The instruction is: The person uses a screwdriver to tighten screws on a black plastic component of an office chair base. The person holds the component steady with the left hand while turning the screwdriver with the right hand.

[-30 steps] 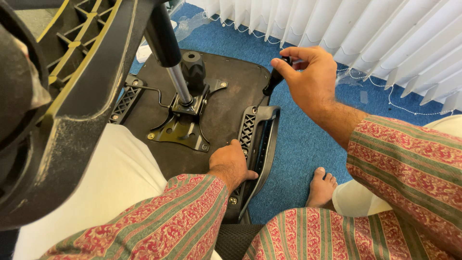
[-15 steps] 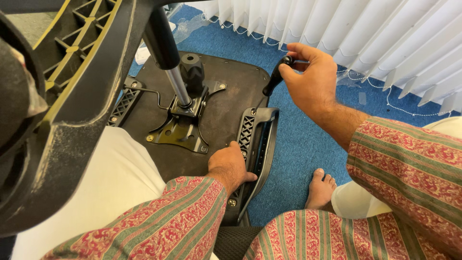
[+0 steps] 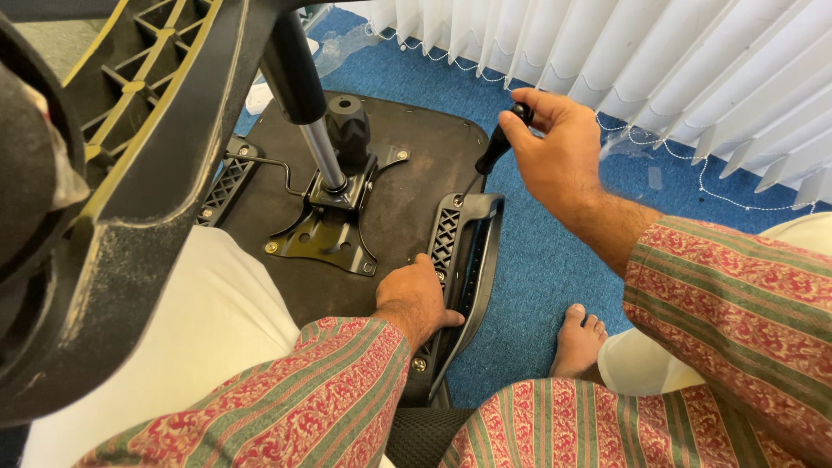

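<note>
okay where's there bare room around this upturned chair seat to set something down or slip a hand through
Bare blue carpet lies between the armrest bracket and the bare foot, below the right hand holding the screwdriver. The seat underside is bare near its far edge. It is crowded around the gas cylinder and mounting plate, and where the left hand presses.

**Packaging, labels, signs, screens: almost nothing**

No labels, signs or screens in view. Only packaging-type items: a crumpled sheet of clear plastic wrap [image 3: 342, 45] lying on the blue carpet [image 3: 537, 260] at the top, just beside the white vertical blinds [image 3: 659, 61], and a small white object [image 3: 257, 97] at the edge of the upturned seat (possibly a wrapper or small packet, too blurred and half hidden to tell). Nothing printed visible on either.
</note>
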